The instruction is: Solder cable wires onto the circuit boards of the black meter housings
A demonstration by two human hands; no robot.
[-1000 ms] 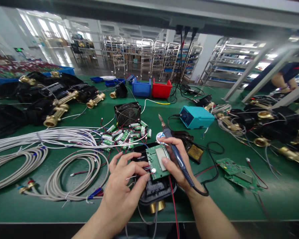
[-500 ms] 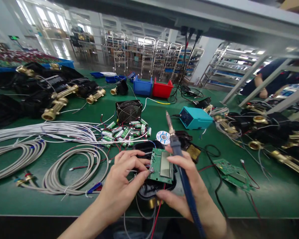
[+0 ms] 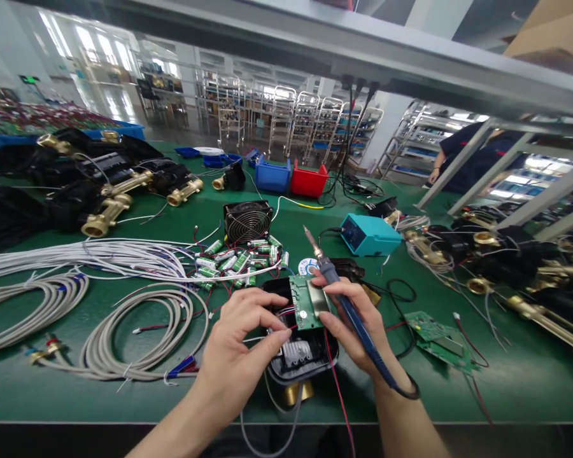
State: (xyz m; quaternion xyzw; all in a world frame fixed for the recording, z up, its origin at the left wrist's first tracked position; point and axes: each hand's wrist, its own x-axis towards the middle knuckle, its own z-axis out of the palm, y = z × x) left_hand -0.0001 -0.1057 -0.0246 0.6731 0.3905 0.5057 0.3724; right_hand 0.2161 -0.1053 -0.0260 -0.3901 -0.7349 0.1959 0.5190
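Observation:
My right hand (image 3: 358,318) is closed around a dark blue soldering iron (image 3: 351,305), its tip pointing up and away to the left. The thumb and fingers of the same hand also grip the edge of a green circuit board (image 3: 303,315) with a small display. The board is tilted over an open black meter housing (image 3: 305,369) with a brass fitting (image 3: 298,391) below. My left hand (image 3: 243,331) is at the housing's left side, thumb and fingertips pinched beside thin wires; what they hold is hidden. A red wire (image 3: 339,394) hangs over the front.
Green-wrapped batteries (image 3: 241,261) lie by a black fan (image 3: 247,221). A solder spool (image 3: 308,266) and teal soldering station (image 3: 370,234) stand behind the housing. Coiled cables (image 3: 138,331) lie left, another circuit board (image 3: 442,340) right. Brass-and-black meters flank both sides. A person (image 3: 477,156) stands beyond.
My right hand has tilted and lifted the circuit board, showing more of the housing's inside. The soldering iron has swung further left. My left hand stays by the housing's left side.

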